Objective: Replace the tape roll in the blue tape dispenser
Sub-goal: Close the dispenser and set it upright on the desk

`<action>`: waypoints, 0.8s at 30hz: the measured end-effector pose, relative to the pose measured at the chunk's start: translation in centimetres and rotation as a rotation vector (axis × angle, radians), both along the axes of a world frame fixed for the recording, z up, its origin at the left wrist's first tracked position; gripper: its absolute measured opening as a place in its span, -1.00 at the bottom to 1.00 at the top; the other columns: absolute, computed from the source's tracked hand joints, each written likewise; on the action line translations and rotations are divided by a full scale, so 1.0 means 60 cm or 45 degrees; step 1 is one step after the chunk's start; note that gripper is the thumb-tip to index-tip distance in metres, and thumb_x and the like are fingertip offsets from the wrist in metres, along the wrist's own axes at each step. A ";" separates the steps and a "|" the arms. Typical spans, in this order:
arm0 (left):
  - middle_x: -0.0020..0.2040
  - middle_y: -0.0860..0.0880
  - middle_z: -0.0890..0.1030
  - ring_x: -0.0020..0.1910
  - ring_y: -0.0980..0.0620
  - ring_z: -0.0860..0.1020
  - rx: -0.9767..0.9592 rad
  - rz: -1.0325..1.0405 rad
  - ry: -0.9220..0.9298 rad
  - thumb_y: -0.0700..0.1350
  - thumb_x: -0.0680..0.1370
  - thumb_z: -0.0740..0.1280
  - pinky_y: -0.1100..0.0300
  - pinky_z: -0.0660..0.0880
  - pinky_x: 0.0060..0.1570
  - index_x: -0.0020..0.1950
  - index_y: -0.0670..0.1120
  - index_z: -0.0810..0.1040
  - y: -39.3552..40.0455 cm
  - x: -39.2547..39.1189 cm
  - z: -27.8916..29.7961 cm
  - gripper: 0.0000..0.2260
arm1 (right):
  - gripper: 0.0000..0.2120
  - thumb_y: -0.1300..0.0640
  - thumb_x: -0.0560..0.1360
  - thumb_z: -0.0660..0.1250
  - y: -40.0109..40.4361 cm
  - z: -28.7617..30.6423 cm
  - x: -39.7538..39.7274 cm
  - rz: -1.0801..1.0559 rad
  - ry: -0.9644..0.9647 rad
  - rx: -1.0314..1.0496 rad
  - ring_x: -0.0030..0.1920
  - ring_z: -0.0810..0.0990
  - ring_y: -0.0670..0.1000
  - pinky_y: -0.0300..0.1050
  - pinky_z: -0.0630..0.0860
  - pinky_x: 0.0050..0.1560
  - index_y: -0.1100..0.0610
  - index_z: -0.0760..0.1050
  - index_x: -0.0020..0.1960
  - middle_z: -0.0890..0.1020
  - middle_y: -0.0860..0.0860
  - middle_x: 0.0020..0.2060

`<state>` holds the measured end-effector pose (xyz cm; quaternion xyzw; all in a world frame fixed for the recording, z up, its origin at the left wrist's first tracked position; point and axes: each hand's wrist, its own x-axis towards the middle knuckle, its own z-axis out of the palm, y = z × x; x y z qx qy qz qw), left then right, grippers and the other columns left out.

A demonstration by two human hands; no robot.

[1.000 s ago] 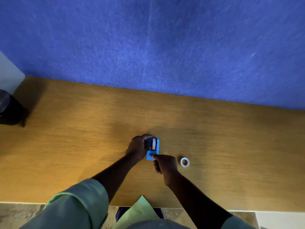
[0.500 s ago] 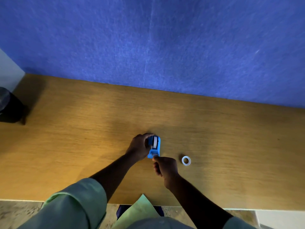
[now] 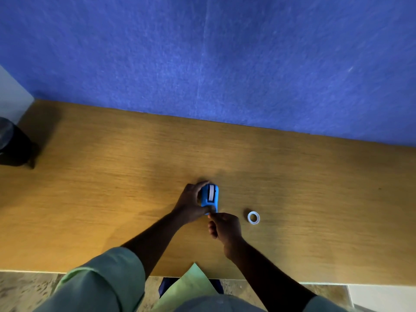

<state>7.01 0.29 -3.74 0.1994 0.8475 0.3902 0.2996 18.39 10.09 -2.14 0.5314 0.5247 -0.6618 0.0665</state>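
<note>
At centre frame we see the left hand [image 3: 191,202], fingers curled and thumb forward, wrapped around the blue tape dispenser [image 3: 210,197]. Just below it the right hand [image 3: 225,227] is loosely fisted, fingertips pinched together. Both forearms extend up from the lower edge.

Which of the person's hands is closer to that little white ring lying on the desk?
The right hand. It sits just left of the white ring, not touching it. The left hand is farther away, gripping the blue tape dispenser.

Single head view, looking steeply down at desk [image 3: 112,199], wall behind.
</note>
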 end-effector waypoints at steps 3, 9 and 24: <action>0.39 -0.05 0.36 0.33 0.00 0.45 -0.001 -0.012 0.013 0.06 0.33 0.60 0.03 0.49 0.34 0.54 0.16 0.27 -0.001 0.000 0.002 -0.15 | -0.81 0.23 0.58 0.43 0.000 -0.001 0.002 0.021 -0.001 -0.006 -0.49 0.48 0.00 -0.17 0.36 -0.46 0.40 0.64 -0.01 0.60 0.15 -0.38; 0.41 -0.06 0.35 0.34 -0.01 0.45 -0.033 -0.023 0.014 0.06 0.35 0.59 0.02 0.49 0.35 0.54 0.17 0.26 -0.001 0.000 0.008 -0.16 | -0.89 0.31 0.51 0.36 0.003 -0.001 0.012 0.076 -0.073 -0.019 -0.49 0.50 0.01 -0.17 0.38 -0.40 0.27 0.65 -0.15 0.63 0.16 -0.38; 0.46 -0.10 0.39 0.41 -0.07 0.43 -0.129 0.104 -0.165 -0.07 0.37 0.59 -0.04 0.46 0.37 0.59 -0.03 0.18 0.005 0.031 0.026 -0.11 | -0.77 0.29 0.56 0.25 0.057 0.009 -0.015 0.088 -0.049 0.160 -0.46 0.45 0.01 -0.13 0.38 -0.39 0.21 0.59 -0.24 0.54 0.08 -0.43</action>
